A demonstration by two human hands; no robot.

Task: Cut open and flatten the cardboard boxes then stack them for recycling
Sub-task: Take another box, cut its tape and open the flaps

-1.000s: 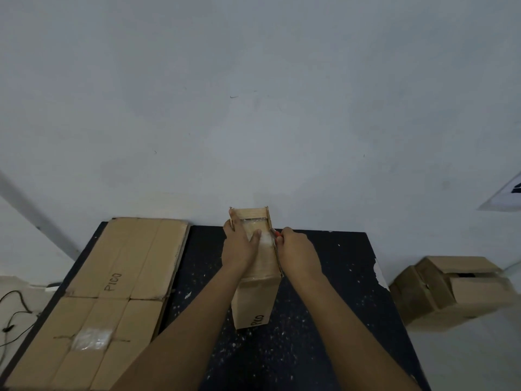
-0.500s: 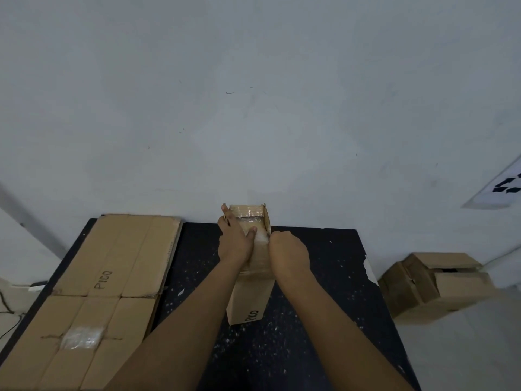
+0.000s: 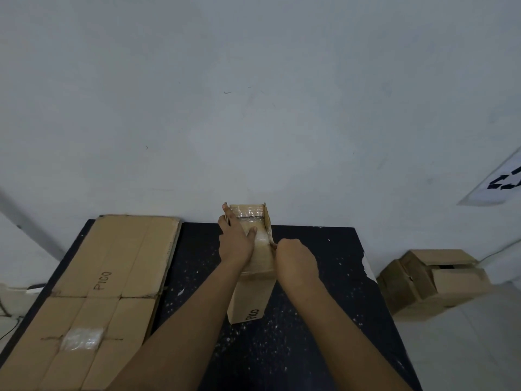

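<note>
Head view. Narrow brown cardboard box (image 3: 251, 280) standing on a black paint-flecked tabletop (image 3: 315, 306), near the table's middle and towards its far edge. Long axis running near to far, the near end closed and marked "PICO" in dark letters, the far end up by the pale grey wall (image 3: 253, 94). Top face glossy with clear packing tape (image 3: 248, 214), crinkled at the far end; a side flap raised along the right top edge. Plain corrugated board, corners a little worn.

Left hand (image 3: 235, 242) laid over the left part of the box top, fingers stretched towards the far end, thumb resting on the taped face. Right hand (image 3: 296, 261) clenched into a fist against the box's right top edge, just beside the flap; cannot tell what, if anything, sits inside the fist.

Counted: three cardboard pieces in all. One narrow box under the hands. One flattened brown cardboard box (image 3: 104, 292) lying on the left part of the table, long axis also near to far, marked "PICO", with a patch of clear tape near its near end. One squat brown cardboard box (image 3: 431, 280) on the pale floor to the right of the table, well apart from the hands, flaps loosely folded. One white sheet with black arrow marks (image 3: 501, 184) at the far right.
</note>
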